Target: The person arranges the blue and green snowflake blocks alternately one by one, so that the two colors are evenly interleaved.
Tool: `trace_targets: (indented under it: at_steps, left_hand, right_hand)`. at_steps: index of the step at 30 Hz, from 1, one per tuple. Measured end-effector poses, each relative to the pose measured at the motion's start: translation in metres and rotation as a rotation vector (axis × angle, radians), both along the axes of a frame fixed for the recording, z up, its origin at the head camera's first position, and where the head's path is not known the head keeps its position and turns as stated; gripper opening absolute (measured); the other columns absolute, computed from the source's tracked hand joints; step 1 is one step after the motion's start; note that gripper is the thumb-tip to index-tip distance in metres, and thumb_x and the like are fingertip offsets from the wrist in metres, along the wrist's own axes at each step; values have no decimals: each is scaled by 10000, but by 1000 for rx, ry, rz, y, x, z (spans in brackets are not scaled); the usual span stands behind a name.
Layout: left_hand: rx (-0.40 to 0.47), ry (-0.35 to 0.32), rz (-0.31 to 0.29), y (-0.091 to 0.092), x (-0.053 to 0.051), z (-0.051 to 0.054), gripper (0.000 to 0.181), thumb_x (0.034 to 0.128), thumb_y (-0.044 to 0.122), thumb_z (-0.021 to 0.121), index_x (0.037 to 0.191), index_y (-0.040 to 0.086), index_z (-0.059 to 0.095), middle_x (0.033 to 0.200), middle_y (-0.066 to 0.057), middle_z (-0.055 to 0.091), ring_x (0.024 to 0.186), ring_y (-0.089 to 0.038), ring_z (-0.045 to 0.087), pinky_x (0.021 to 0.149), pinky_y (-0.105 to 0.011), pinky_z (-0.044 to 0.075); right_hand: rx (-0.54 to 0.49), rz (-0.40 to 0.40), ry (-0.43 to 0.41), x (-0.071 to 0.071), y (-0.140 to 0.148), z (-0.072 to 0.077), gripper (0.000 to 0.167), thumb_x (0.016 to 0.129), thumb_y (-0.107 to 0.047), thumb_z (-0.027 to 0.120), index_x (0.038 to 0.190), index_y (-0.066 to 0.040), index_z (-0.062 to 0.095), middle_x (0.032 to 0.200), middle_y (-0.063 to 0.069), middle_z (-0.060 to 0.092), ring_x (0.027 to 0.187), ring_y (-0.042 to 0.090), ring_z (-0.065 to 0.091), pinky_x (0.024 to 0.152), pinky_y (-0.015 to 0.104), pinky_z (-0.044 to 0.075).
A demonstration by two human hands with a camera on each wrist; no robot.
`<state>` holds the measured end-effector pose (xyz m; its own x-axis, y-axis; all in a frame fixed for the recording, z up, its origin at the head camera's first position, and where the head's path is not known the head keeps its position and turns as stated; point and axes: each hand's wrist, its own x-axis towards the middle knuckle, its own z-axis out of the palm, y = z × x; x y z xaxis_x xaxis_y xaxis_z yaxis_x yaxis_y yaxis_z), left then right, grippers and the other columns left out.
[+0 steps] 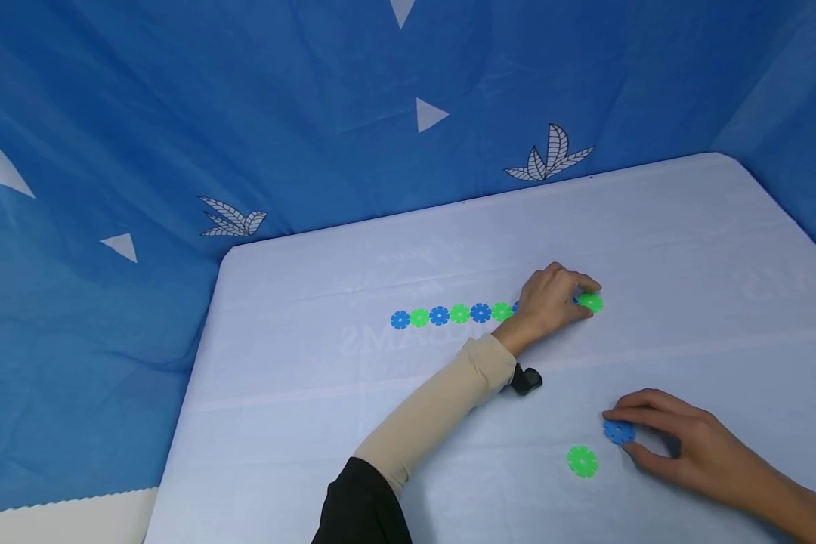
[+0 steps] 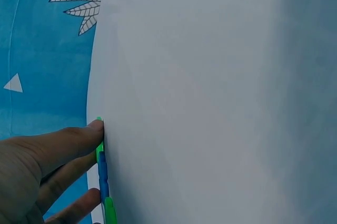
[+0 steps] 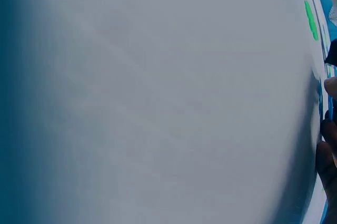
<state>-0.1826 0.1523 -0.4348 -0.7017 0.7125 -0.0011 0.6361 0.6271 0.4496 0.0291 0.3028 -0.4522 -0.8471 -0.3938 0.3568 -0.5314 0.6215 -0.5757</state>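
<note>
A row of flat, notched plastic discs (image 1: 459, 313), blue and green by turns, lies across the white table. My left hand (image 1: 549, 301) reaches over its right part and hides several discs. Thumb and fingers pinch the green disc (image 1: 591, 302) at the row's right end. In the left wrist view a blue disc (image 2: 103, 171) shows by the fingers. Nearer the front, my right hand (image 1: 700, 446) pinches a loose blue notched disc (image 1: 619, 432) between thumb and fingers. Just left of it, a single green notched disc (image 1: 582, 462) lies flat on the table.
The white-covered table (image 1: 279, 423) has its far edge against a blue curtain (image 1: 326, 113) with leaf and triangle prints. A black wrist device (image 1: 527, 380) sticks out beside the beige left sleeve (image 1: 442, 400).
</note>
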Motion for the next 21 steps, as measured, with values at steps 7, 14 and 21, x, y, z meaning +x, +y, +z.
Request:
trace_targets:
  at_steps: [7,14,21]
  left_hand:
    - [-5,3,-5,0,-1,0,364,840,322,798,1195,278,730,1163,175,682,1036,-14,529,763,-121,398]
    - [-7,12,-13,0,-2,-1,372,836,323,801,1198,276,728,1176,170,679,1042,-18,532,758,-123,401]
    - [-19,19,-10,0,-1,0,370,843,326,795,1203,284,725,1181,179,674,1048,-13,533,784,-123,405]
  right_hand:
    - [27,-49,-14,-10,3,0,599,606,17,867,1151,-188,725,1152,-113,594,1059,-45,532,901,45,367]
    - [8,-159,-11,-22,1,-1,602,593,31,874,1118,-230,737,1132,-116,605,1047,-78,515,871,34,349]
    - [5,-197,-5,-35,3,2,569,596,38,869,1092,-212,746,1110,-109,620,1051,-101,512,873,28,334]
